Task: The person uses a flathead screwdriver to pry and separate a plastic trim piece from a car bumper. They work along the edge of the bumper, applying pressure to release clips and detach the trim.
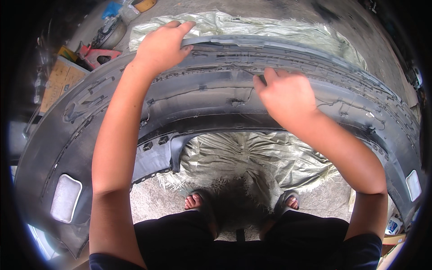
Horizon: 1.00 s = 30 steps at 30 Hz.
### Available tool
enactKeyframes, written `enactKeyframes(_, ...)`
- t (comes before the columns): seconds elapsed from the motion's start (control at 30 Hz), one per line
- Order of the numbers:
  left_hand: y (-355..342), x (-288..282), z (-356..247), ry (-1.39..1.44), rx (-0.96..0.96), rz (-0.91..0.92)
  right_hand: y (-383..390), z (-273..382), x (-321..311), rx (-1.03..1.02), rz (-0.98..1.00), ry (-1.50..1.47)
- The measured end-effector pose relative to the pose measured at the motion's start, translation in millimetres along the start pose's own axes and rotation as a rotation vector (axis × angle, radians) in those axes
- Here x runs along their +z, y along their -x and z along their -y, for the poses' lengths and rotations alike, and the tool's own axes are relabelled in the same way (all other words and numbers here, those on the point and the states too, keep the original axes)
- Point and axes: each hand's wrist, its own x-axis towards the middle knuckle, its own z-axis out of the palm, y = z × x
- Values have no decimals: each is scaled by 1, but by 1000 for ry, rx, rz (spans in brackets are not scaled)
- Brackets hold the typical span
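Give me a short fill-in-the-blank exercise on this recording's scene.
1. The left hand, on the bumper's edge, is ____ from the body than the right hand.
2. The pale sheet lies ____, not over, the bumper.
3. Bare toes show on ____ feet.

Missing words: farther; under; two

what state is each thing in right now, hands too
Left hand: gripping the far edge of the bumper
Right hand: closed on a slim dark object
Slim dark object: mostly hidden
Bumper: inner side facing the wearer
Woven sheet: crumpled, frayed at its near edge
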Motion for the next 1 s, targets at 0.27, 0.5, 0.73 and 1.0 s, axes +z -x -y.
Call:
enactKeyframes(0.27,3,-16,-7,-76,21,-58,2,5,-1,14,1,2)
enactKeyframes(0.5,1,-12,-4,-46,43,-8,3,5,1,-12,-24,26)
enactKeyframes(0.73,1,-7,3,14,173,20,4,23,12,-8,21,84)
enactKeyframes(1.0,-1,-9,0,48,198,-10,10,-8,12,-79,22,-7)
